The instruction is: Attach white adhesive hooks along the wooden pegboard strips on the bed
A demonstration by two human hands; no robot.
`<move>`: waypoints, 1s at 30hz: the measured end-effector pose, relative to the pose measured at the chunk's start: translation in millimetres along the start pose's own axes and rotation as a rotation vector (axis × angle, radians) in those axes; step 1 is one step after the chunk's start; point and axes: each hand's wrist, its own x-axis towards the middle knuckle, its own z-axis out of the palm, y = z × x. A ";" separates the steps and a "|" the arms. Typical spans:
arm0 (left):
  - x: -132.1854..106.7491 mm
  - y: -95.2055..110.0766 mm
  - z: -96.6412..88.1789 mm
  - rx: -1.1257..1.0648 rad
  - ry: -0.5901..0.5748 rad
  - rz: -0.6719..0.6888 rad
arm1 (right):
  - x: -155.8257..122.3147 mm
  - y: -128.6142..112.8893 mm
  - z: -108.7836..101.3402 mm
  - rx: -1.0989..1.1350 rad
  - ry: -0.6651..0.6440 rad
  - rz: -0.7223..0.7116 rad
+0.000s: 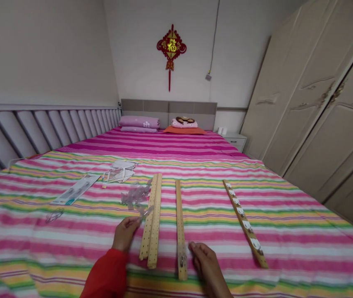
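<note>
My left hand (126, 232) is closed in a pinch on a small clear plastic bag (146, 212), beside two perforated wooden strips (154, 231) that lie side by side. A heap of similar clear bags (137, 194) lies just beyond it. My right hand (206, 265) is closed, its fingertips just right of a single wooden strip (179, 215); whatever they may hold is too small to make out. On the near end of that strip sits a small clear packet (182, 258) with something dark and shiny in it. Further right lies a wooden strip (261, 257) bearing a row of white cards with small items.
On the striped bedspread, a clear flat package (77, 189) and a thin tangled item (54, 215) lie at left. White papers or packets (120, 171) are behind the bags. A metal rail (49, 128) borders the left side; wardrobes (319, 99) stand at right.
</note>
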 end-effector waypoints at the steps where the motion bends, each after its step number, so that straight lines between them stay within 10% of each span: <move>1: -1.0 0.9 -2.0 -0.077 -0.008 -0.064 | 1.3 -1.3 -0.6 -0.009 0.012 -0.014; 6: -9.9 3.7 -5.0 -0.263 0.016 -0.205 | 0.8 -23.0 8.7 -0.079 0.023 -0.134; 19: -53.7 16.2 18.3 -0.102 -0.132 0.035 | 18.1 -71.3 96.7 -0.093 -0.123 -0.217; 30: -49.8 16.4 9.8 -0.072 -0.047 0.046 | 30.6 -60.6 105.5 -0.139 -0.008 -0.336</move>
